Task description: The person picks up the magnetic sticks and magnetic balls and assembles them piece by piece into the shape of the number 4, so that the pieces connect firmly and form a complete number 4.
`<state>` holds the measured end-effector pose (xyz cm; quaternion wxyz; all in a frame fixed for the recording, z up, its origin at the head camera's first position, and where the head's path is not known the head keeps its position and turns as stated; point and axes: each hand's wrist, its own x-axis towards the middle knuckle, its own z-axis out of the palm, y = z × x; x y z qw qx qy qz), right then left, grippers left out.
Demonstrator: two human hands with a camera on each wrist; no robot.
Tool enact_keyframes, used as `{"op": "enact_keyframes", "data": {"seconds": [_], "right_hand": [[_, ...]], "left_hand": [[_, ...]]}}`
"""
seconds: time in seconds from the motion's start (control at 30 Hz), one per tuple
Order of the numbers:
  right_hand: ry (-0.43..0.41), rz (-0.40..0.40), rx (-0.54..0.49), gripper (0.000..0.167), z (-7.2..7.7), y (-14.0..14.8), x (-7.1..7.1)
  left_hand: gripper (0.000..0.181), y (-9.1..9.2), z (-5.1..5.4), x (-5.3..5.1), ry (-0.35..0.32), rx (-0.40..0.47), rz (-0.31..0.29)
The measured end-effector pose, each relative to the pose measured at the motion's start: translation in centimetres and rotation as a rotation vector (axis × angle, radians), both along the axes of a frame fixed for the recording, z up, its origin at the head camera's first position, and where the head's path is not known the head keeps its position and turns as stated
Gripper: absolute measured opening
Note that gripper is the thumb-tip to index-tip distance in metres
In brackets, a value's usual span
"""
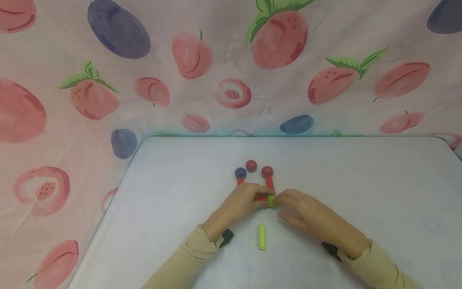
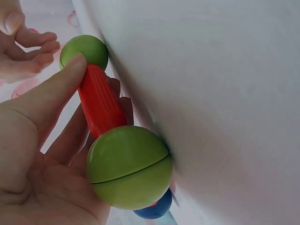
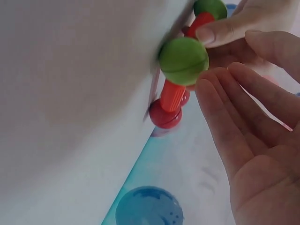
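Left wrist: left hand (image 2: 51, 176) holds one two-balled red rod (image 2: 103, 101); right hand (image 2: 23, 58) seemingly relaxed.

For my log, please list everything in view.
Red rods: 3, red, one crosswise, two pointing away
Green balls: 2, green, crosswise rod's ends
Red balls: 2, red, far middle and far right
Blue ball: 1, blue, left rod's far end
Loose rod: 1, yellow-green, foreground
Table: 1, white, underneath
Fruit-print cloth: count unclear, pink, behind and left
Wrist devices: 2, black, wrists
Sleeves: 2, beige, forearms
Left hand: 1, gripping crosswise rod
Right hand: 1, near green ball
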<state>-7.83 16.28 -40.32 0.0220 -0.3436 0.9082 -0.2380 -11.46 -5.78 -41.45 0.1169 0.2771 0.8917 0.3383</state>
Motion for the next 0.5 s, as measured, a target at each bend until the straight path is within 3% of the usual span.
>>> {"op": "enact_keyframes", "data": {"seconds": [0.5], "right_hand": [[-0.078, 0.031, 0.062, 0.037, -0.9, -1.3, 2.0]], "left_hand": [[0.038, -0.3, -0.2, -0.3, -0.005, 0.003, 0.001]]}}
